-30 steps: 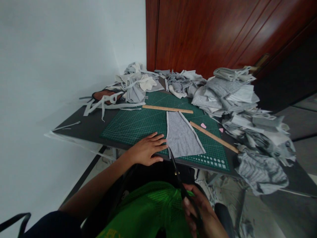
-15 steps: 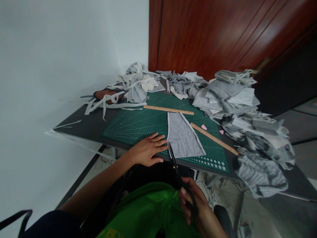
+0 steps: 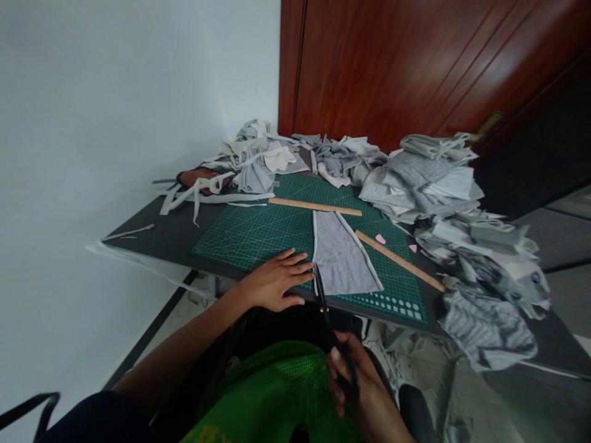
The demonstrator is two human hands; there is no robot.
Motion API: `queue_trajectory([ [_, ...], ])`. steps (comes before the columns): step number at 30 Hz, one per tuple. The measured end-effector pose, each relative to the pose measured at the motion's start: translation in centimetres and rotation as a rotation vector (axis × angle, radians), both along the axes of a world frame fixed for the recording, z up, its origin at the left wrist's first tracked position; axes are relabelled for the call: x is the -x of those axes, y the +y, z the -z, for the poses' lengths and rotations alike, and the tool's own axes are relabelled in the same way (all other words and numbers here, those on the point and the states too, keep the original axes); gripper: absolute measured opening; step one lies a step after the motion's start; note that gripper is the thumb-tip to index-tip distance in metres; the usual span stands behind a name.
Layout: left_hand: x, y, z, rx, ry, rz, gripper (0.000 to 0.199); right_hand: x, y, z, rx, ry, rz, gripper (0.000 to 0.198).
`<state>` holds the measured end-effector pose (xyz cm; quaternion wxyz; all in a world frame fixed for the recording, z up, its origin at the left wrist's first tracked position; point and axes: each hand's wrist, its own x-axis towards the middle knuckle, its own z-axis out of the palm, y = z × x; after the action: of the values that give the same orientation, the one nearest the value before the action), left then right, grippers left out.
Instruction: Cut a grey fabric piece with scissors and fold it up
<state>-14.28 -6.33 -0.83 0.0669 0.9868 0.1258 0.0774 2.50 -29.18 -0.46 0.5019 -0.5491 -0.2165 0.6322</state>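
Observation:
My left hand [image 3: 281,280] lies flat with its fingers stretched out on the green cutting mat [image 3: 249,237], fingertips at the left edge of a grey fabric piece [image 3: 344,258]. That piece is wider at its near end and has pale edges along both sides. Below the table edge, my right hand [image 3: 357,369] is wrapped round the handles of black scissors [image 3: 330,323]. The scissors' blades point away from me and reach over the fabric's near left edge, close to my left fingertips.
Two wooden rulers, a far ruler [image 3: 314,206] and a right ruler [image 3: 399,261], lie on the mat near two pink chalk-like pieces [image 3: 380,239]. Heaped grey fabric [image 3: 415,178] covers the right side. Scraps and pale strips [image 3: 253,166] lie at the back left, against the wall.
My right hand and the scissors' handles have shifted slightly left. My left hand and the fabric piece stay in place.

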Motion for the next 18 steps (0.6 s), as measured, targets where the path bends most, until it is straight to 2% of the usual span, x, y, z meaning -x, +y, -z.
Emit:
queue_trajectory([
  [8, 0.13, 0.09, -0.04, 0.024, -0.024, 0.005, 0.060, -0.24, -0.43, 0.53, -0.018, -0.048, -0.042, 0.051],
  [18, 0.08, 0.09, -0.10, 0.039, -0.020, 0.004, 0.065, -0.15, -0.67, 0.77, -0.007, -0.053, -0.024, 0.054],
])
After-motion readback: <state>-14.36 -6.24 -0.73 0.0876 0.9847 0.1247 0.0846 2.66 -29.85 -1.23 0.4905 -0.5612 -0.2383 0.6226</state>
